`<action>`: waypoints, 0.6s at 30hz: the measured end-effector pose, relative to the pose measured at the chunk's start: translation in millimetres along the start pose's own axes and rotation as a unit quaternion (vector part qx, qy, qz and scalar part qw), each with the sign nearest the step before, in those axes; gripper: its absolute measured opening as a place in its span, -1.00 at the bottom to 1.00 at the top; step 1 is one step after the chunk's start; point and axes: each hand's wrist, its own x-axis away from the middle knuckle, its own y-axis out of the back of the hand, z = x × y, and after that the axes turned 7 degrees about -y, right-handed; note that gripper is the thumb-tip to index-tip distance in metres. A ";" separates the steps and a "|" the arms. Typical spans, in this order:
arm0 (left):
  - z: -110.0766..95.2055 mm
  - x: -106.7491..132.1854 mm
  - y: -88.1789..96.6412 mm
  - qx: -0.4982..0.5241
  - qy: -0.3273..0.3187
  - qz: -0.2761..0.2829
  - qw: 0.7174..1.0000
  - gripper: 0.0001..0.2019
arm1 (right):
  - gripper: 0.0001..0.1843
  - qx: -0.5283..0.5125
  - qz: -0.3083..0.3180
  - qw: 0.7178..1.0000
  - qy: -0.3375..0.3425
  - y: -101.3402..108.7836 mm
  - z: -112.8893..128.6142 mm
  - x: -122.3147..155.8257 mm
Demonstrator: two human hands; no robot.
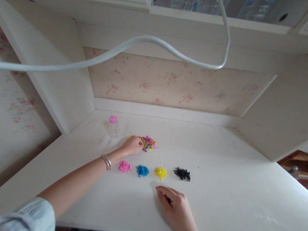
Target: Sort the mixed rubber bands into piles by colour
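White cable [153, 40] sags nearest us across the view. Left hand [133, 146] bends over the mixed bands [149, 143], far left-centre on the desk [232, 189]; fingers curled, any pinch hidden. Right hand [172, 207] curls loosely, near side; we cannot tell if it holds anything. Tangled loops could lift together; a low left wrist or bracelet [106, 162] could smear the pink clump [124, 166]. Left to right beyond it: blue clump [142, 171], yellow clump [161, 173], black clump [182, 174]. We note thin, rubbery-looking loops, smooth painted desk.

Soft light from the right leaves faint glare on the desk [247, 191].
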 end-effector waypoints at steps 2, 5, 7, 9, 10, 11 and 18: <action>1.2 2.3 2.4 0.026 -0.011 -0.014 1.000 -0.75 | -0.65 0.002 -0.001 1.000 0.002 -0.4 -0.6 -0.2; 2.1 11.4 10.7 0.067 -0.023 -0.046 0.996 -0.69 | -0.64 0.006 -0.002 1.000 -0.001 -1.1 -1.2 -0.4; 3.3 22.6 20.4 0.090 -0.026 -0.074 0.993 -0.68 | -0.64 0.006 -0.003 1.000 -0.003 -1.3 -1.4 -0.4; 6.5 38.1 33.3 0.101 -0.024 -0.101 0.990 -0.66 | -0.65 0.007 -0.003 1.000 -0.004 -1.3 -1.5 -0.4; 9.0 47.1 40.5 0.101 -0.021 -0.112 0.988 -0.65 | -0.65 0.010 -0.003 1.000 -0.005 -1.2 -1.5 -0.5; 12.4 56.8 47.8 0.098 -0.018 -0.120 0.988 -0.65 | -0.65 0.014 0.000 1.000 -0.004 -1.1 -1.6 -0.7; 45.5 124.8 78.1 0.052 0.017 -0.120 0.991 -0.71 | -0.62 0.042 0.013 0.999 -0.007 -2.4 -2.8 -3.2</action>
